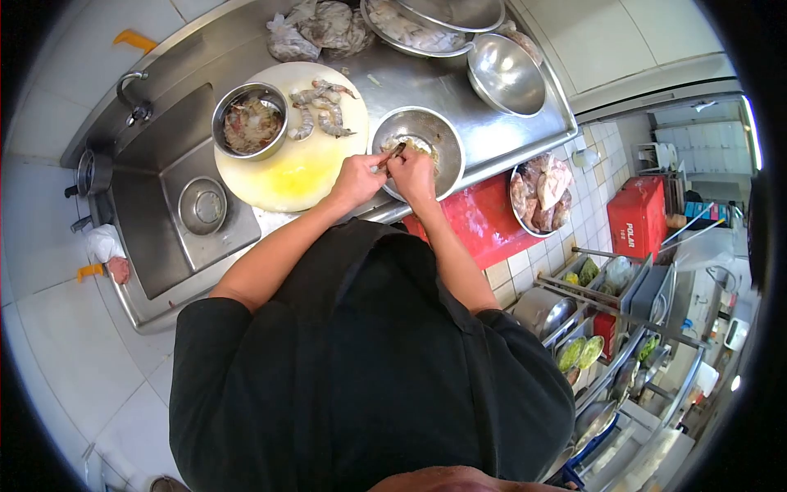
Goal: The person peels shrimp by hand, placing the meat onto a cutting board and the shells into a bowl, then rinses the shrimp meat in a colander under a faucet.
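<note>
My left hand (359,179) and my right hand (413,175) are close together over the near-left rim of a steel bowl (452,148). Pinched between their fingers is a shrimp (397,152), dark and partly covered by the fingertips. Pale pieces lie in the bowl below, too small to make out. To the left, a round white cutting board (328,170) carries several whole grey shrimp (332,117) in their shells. On the board's left part stands a steel pot (220,131) holding a brownish-pink heap (252,123), which looks like shrimp or shells.
A sink basin (147,205) with a small bowl (202,207) in it lies left. Plastic bags (320,31), a bowl of pale seafood (410,37) and another steel bowl (507,75) line the back. Right of the counter, a bowl of meat (541,193) sits by a red surface (475,217).
</note>
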`<state>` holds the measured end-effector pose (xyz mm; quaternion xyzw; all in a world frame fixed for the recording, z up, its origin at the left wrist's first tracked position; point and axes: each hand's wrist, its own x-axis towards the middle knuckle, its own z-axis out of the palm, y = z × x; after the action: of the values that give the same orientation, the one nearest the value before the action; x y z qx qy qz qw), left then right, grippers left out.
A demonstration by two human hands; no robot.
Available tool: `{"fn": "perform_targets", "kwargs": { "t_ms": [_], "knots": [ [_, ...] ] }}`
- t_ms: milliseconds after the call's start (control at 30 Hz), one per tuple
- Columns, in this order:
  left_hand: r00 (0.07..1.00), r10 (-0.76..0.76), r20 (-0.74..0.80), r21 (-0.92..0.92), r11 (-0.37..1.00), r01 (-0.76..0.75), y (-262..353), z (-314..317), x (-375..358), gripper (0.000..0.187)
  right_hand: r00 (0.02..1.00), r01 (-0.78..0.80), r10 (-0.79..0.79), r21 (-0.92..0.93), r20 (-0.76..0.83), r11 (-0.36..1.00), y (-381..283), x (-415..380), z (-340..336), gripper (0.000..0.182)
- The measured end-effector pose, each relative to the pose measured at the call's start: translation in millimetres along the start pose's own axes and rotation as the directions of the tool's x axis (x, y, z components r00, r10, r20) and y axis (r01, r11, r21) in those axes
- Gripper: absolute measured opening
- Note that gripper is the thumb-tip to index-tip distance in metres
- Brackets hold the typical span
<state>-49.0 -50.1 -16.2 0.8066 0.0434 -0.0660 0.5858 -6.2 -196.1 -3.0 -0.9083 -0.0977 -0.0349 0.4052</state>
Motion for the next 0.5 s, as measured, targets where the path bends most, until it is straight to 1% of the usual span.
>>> {"fn": "perform_targets", "kwargs": {
  "t_ms": [33, 67, 133, 167, 233, 267, 333, 367, 433, 467, 500],
  "knots": [
    [1.000, -0.022, 0.019, -0.016, 1.000, 0.022, 1.2, -1.0, 0.1, 0.039, 1.000, 0.011, -0.011, -0.008, 0.007, 1.000, 2.1, 0.9, -2.4, 0.020],
    [0.999, 0.005, 0.045, -0.053, 0.999, -0.003, -0.4, -3.2, 1.5, 0.041, 1.000, 0.022, -0.021, -0.016, 0.014, 1.000, 3.7, 1.6, -4.6, 0.020],
    [0.994, 0.061, 0.092, -0.130, 0.990, -0.049, -1.8, -8.7, 4.8, 0.044, 1.000, -0.020, 0.019, 0.018, 0.022, 1.000, 6.9, 1.8, -9.2, 0.020],
    [0.994, 0.033, 0.102, -0.100, 0.995, -0.023, -2.1, -9.1, 4.5, 0.045, 0.999, -0.041, 0.040, 0.035, 0.025, 0.999, 8.8, 1.9, -12.0, 0.020],
    [0.992, -0.022, 0.124, -0.039, 0.999, 0.027, 7.2, -12.1, 2.0, 0.049, 0.999, -0.037, 0.037, -0.028, -0.023, 0.999, 22.4, 2.2, -12.4, 0.020],
    [0.993, -0.008, 0.119, -0.016, 1.000, 0.010, 4.5, -9.5, 3.4, 0.050, 0.998, -0.036, 0.033, -0.060, -0.046, 0.998, 28.7, 2.0, -12.7, 0.019],
    [0.994, 0.018, 0.107, 0.031, 0.999, -0.021, 4.6, -6.1, 5.1, 0.051, 0.997, 0.033, -0.040, -0.125, -0.060, 0.992, 33.6, 0.3, -14.3, 0.019],
    [0.990, -0.027, 0.136, 0.039, 0.999, 0.021, 4.0, -6.4, 5.1, 0.051, 0.995, 0.068, -0.078, -0.156, -0.063, 0.985, 35.6, -0.1, -15.2, 0.019],
    [0.974, -0.113, 0.195, 0.059, 0.993, 0.104, 26.4, -14.7, 0.3, 0.050, 0.983, 0.105, -0.120, -0.116, -0.137, 0.988, 41.5, 3.0, -20.1, 0.018],
    [0.977, -0.099, 0.190, 0.087, 0.993, 0.084, 23.6, -14.7, -0.7, 0.049, 0.975, 0.123, -0.139, -0.098, -0.176, 0.988, 46.5, 5.8, -24.6, 0.018],
    [0.979, -0.085, 0.186, 0.115, 0.991, 0.064, 18.2, -15.5, -1.7, 0.048, 0.966, 0.078, -0.108, -0.135, -0.234, 0.988, 57.9, 9.9, -32.1, 0.018]
  ]
}}
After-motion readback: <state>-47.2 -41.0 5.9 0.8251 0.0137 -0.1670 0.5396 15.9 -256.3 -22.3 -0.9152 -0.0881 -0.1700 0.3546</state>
